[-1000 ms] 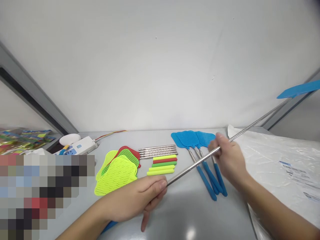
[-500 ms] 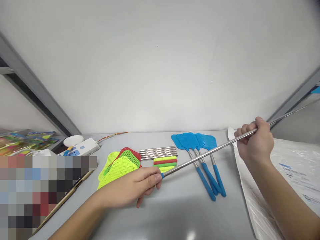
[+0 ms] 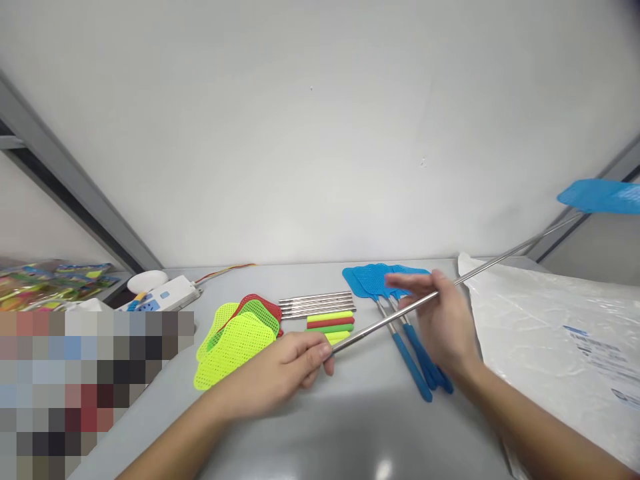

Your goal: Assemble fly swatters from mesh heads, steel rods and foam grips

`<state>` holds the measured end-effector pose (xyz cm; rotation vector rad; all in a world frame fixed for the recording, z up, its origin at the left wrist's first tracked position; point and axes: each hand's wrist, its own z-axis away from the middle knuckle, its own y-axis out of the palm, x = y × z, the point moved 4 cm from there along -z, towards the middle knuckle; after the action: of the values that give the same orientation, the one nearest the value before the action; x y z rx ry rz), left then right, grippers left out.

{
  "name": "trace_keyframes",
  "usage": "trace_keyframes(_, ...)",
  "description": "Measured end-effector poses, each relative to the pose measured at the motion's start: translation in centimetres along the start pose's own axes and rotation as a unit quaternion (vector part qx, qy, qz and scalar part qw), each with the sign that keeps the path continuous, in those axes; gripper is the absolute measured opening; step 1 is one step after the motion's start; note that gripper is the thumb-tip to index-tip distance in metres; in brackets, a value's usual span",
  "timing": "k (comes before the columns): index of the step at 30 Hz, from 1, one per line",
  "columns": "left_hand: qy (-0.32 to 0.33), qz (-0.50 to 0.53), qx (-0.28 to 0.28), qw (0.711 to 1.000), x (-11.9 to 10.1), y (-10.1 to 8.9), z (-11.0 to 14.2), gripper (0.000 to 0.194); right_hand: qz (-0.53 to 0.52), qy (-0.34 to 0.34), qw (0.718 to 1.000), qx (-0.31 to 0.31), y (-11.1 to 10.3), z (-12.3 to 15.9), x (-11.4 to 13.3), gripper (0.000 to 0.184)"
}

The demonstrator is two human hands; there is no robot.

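My left hand (image 3: 280, 373) is closed round the lower end of a long telescopic fly swatter (image 3: 390, 319), covering its grip. The drawn-out steel rod slants up to the right, where its blue head (image 3: 600, 197) reaches the picture's edge. Around the middle of the rod is my right hand (image 3: 447, 320), fingers stretched out and loose; whether it touches the rod I cannot tell. Behind that hand lie several blue fly swatters (image 3: 413, 363) with short shafts, partly covered by it. Loose yellow, green and red swatter heads (image 3: 237, 350) overlap beside my left hand.
Several steel rods (image 3: 317, 305) and coloured grips (image 3: 330, 322) lie on the grey table (image 3: 350, 427). A white plastic bag (image 3: 545, 333) covers the right side. Back left stands a power strip (image 3: 170, 293); a wall (image 3: 320, 147) rises behind.
My right hand has let its fist open and moved left and down along the rod. The blue head has come into view at the right. My left hand keeps its hold, shifted slightly right.
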<state>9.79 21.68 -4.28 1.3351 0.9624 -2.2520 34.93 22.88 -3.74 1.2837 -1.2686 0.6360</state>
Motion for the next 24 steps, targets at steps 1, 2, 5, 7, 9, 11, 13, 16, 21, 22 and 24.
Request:
trace_keyframes(1,0.002,0.004,0.004,1.000,0.0,0.4,-0.1,0.051,0.006,0.012,0.999,0.030,1.0,1.0,-0.5,0.045)
trace_keyframes(2,0.004,0.009,0.009,1.000,-0.1,0.7,-0.1,0.051,0.011,0.020,0.998,0.056,1.7,1.9,-1.0,0.046)
trace_keyframes(5,0.012,0.024,0.018,0.999,0.1,1.2,-0.1,0.050,0.019,0.024,0.995,0.097,2.9,3.5,-1.8,0.049)
trace_keyframes(7,0.014,0.037,0.020,0.999,0.2,1.3,-0.1,0.049,0.035,0.034,0.992,0.115,3.2,4.0,-2.1,0.052)
trace_keyframes(9,0.017,0.055,0.022,0.998,0.3,1.6,-0.2,0.048,0.062,0.055,0.986,0.145,3.6,4.6,-2.5,0.054)
trace_keyframes(11,0.021,0.073,0.025,0.997,0.5,2.1,-0.4,0.047,0.082,0.077,0.975,0.189,4.3,5.3,-2.8,0.054)
trace_keyframes(13,0.025,0.087,0.022,0.996,0.7,2.6,-0.6,0.047,0.083,0.089,0.966,0.229,4.9,6.0,-2.9,0.054)
trace_keyframes(16,0.023,0.103,0.019,0.994,1.0,3.0,-0.7,0.046,0.077,0.090,0.959,0.257,5.1,6.2,-2.9,0.049)
trace_keyframes(21,0.025,0.113,0.020,0.993,0.8,2.5,-0.5,0.046,0.017,0.000,0.993,0.115,1.9,2.5,-0.7,0.055)
trace_keyframes(22,0.024,0.110,0.020,0.993,0.8,2.4,-0.5,0.046,-0.011,-0.027,0.998,0.054,0.7,1.4,0.1,0.054)
trace_keyframes(24,0.018,0.102,0.021,0.994,0.8,2.2,-0.5,0.046,-0.050,-0.079,0.994,-0.049,-1.6,-0.9,1.7,0.047)
